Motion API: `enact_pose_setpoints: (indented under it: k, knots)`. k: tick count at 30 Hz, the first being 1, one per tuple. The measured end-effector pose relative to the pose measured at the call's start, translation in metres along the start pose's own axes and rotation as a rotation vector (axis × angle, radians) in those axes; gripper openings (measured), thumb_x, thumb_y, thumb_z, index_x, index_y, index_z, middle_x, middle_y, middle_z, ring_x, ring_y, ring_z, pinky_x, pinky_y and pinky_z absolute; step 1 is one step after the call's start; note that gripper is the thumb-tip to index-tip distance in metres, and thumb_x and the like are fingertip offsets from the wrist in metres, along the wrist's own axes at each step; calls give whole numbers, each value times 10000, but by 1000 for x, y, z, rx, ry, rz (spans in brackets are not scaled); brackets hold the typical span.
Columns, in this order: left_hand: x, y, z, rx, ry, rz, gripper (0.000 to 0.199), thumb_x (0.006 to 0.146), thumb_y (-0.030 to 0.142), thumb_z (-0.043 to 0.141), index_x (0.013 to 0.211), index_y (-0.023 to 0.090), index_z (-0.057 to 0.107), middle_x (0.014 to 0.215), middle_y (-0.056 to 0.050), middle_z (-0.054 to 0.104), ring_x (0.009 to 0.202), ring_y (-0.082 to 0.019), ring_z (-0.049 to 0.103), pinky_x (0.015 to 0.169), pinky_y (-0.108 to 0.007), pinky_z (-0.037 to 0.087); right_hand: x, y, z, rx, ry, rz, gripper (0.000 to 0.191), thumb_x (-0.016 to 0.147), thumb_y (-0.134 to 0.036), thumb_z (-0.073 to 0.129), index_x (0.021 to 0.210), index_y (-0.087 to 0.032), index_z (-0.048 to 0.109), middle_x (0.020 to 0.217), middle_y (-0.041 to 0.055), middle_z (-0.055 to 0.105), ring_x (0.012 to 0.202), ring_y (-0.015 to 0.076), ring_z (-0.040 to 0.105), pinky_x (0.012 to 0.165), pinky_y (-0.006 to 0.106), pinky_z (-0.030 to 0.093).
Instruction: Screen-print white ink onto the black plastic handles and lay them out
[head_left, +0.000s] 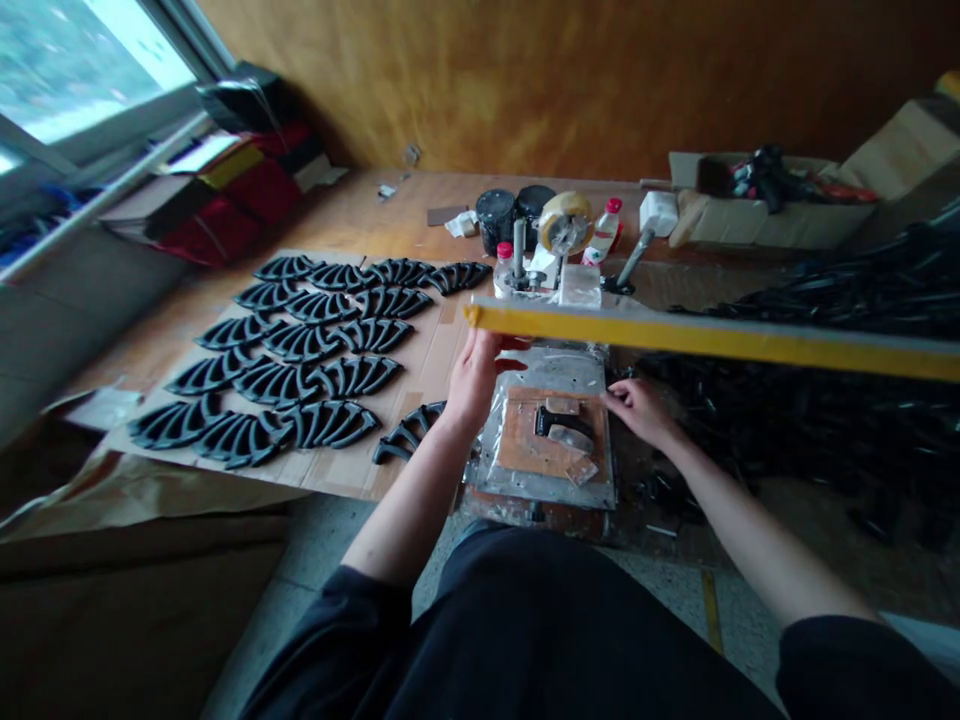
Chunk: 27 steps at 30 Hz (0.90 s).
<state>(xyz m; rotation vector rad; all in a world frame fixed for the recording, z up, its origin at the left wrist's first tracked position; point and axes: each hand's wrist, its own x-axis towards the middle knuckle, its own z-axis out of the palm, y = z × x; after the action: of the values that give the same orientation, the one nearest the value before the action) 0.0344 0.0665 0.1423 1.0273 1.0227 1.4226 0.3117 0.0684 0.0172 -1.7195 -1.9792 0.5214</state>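
Observation:
My left hand point(474, 380) reaches in just under the near end of a long yellow bar point(712, 338), its fingers by the bar's edge. I cannot tell if it grips the bar. My right hand point(637, 413) rests on the right edge of a plastic-covered metal plate point(544, 490), touching it with nothing in its fingers. On the plate's orange-brown pad point(525, 440) lies a black arched part point(562, 422). Left of my left forearm, a loose black arched part point(409, 432) sits on a cardboard sheet point(420, 370), which carries rows of similar parts point(300, 340).
A large heap of black parts point(795, 420) fills the right side. Behind the plate stand a tape roll point(565, 222), bottles and black jars point(495, 220) on a wooden table point(360, 215). A cardboard box point(765, 215) sits back right, and a window point(90, 70) lies back left.

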Motion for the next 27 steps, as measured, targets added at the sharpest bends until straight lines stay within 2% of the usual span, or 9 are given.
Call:
enact_pose_setpoints:
  k: [4,8,10,12,14,17,20,23,27]
  knots:
    - [-14,-21,9,4,78,-96,546,892,632,383,1139,179,565,948,-80,668,815,-152,647,626,-238,517,-21,-29,48,-227,-195,-124,147,855,-308,608,847,-162,602,978,125,644,979,252,575,833,338,431]
    - [-74,-71,10,2,-115,-679,634,825,684,469,1142,146,573,1040,-158,688,818,-216,679,567,-273,534,-35,-69,50,-174,-184,-11,117,935,-243,479,896,-168,559,863,98,648,863,214,592,755,304,432]
    - [-101,-92,4,-83,-100,-794,585,832,652,496,1128,153,576,1129,-165,669,902,-233,679,612,-293,556,-44,-89,46,-77,-165,-187,112,937,-243,486,883,-181,562,885,85,645,896,209,578,798,311,433]
    - [-115,-105,-12,-163,12,-746,505,854,592,512,1083,146,577,1121,-154,674,902,-216,683,642,-290,562,-49,-96,42,47,-217,-435,150,942,-251,488,841,-199,586,897,57,644,923,191,569,855,310,426]
    - [-118,-112,-43,-145,144,-684,461,873,562,494,1037,137,564,1046,-145,697,810,-194,696,605,-274,554,-45,-82,37,118,-226,-501,204,951,-273,476,823,-211,623,901,38,645,918,171,573,863,291,428]
    - [-118,-118,-113,64,416,-613,446,905,568,405,1013,153,527,1004,-129,711,704,-168,700,549,-252,536,-26,-21,27,-36,-69,-195,249,941,-292,472,825,-205,675,887,53,637,870,179,577,807,291,441]
    - [-125,-128,-183,392,692,-630,469,939,537,285,1025,138,517,1005,-154,703,695,-169,704,574,-264,547,-10,46,28,-248,-115,42,257,915,-272,467,860,-205,709,862,65,624,810,182,579,761,293,441]
    - [-127,-135,-223,688,709,-807,596,927,556,201,1007,82,553,892,-214,702,732,-253,714,586,-321,554,-11,80,40,-291,-170,102,208,871,-300,531,933,-183,691,921,95,619,836,197,582,764,302,440]
    - [-113,-133,-240,860,601,-904,602,858,614,337,888,90,631,687,-212,679,724,-355,698,567,-390,525,-21,84,41,-295,80,351,294,801,-349,594,1025,-159,589,982,136,608,902,264,576,759,355,441]
